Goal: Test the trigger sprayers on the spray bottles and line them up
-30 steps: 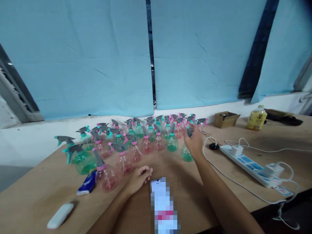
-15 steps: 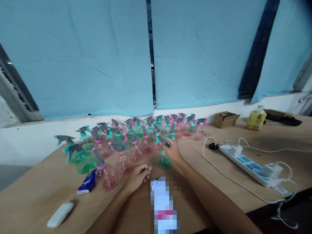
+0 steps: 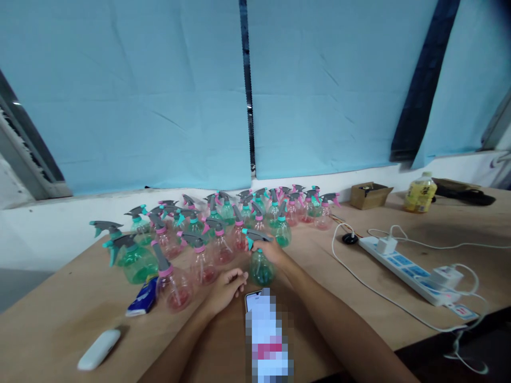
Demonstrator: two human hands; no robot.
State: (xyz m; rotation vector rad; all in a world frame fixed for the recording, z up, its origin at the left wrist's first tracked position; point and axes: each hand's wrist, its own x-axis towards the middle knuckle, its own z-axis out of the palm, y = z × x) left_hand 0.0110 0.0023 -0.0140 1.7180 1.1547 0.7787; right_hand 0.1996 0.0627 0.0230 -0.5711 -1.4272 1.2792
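Observation:
My right hand (image 3: 270,249) is wrapped round the neck of a green spray bottle (image 3: 262,272) with a grey and teal trigger head pointing left. The bottle looks upright, low over or on the table just beyond a phone (image 3: 265,330) whose screen is blurred out. My left hand (image 3: 230,284) rests on the table to the left of that bottle, fingers loosely curled, with nothing visible in them. Close to its left stand a pink spray bottle (image 3: 204,268) and another pink spray bottle (image 3: 178,295).
Several more pink and green spray bottles (image 3: 223,247) crowd the table towards the wall. A blue packet (image 3: 143,298) and a white case (image 3: 99,349) lie at left. To the right are a power strip (image 3: 409,271) with cables, a cardboard box (image 3: 369,197) and a yellow-labelled bottle (image 3: 420,194).
My right hand has brought the green spray bottle nearer and slightly left, and its nozzle has turned to point left. My left hand has stayed in place.

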